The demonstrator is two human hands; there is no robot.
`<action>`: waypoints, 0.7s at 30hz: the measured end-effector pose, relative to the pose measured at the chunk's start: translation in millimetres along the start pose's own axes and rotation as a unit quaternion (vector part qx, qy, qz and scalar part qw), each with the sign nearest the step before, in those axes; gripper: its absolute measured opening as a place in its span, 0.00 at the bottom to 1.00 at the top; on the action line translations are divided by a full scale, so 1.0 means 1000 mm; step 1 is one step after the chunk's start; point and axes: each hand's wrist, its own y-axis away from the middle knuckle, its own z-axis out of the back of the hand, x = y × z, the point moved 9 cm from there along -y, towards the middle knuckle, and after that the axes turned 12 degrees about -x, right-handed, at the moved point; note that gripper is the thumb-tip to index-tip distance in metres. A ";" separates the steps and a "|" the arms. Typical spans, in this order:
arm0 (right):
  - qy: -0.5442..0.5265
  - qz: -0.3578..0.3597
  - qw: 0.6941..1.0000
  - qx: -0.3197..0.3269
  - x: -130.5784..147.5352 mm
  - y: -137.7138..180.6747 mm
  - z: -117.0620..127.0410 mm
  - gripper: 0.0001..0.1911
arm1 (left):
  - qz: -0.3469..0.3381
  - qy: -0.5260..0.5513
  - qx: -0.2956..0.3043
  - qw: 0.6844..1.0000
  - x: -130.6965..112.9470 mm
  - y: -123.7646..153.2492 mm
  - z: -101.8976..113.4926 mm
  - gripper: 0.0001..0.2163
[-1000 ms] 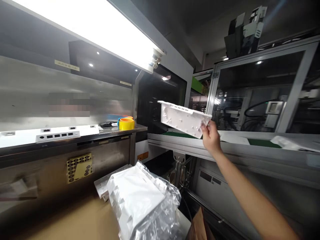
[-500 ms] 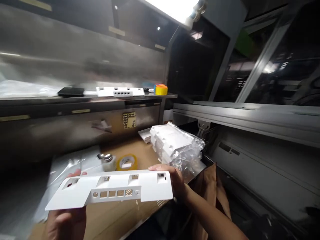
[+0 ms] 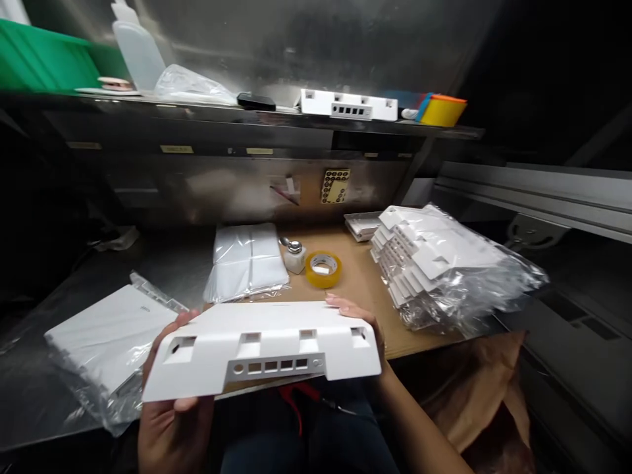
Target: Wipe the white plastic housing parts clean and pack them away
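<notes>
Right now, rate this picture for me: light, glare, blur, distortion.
Head view: the white panel, held by the left hand and right hand, is sharp and evenly lit; the same view's left and right sides sink into shadow; the shelf bows from wide-angle distortion; the bagged stack glints; the steel wall shows smeared reflections.

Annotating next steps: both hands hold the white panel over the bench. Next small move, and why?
Probably tilt the white panel back to check it: left hand and right hand grip its ends, port side faces the camera, underside unseen.
</notes>
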 end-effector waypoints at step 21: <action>0.003 0.028 0.994 0.107 -0.028 0.014 -0.001 0.18 | 0.557 0.263 -0.005 0.788 0.098 0.034 -0.007 0.32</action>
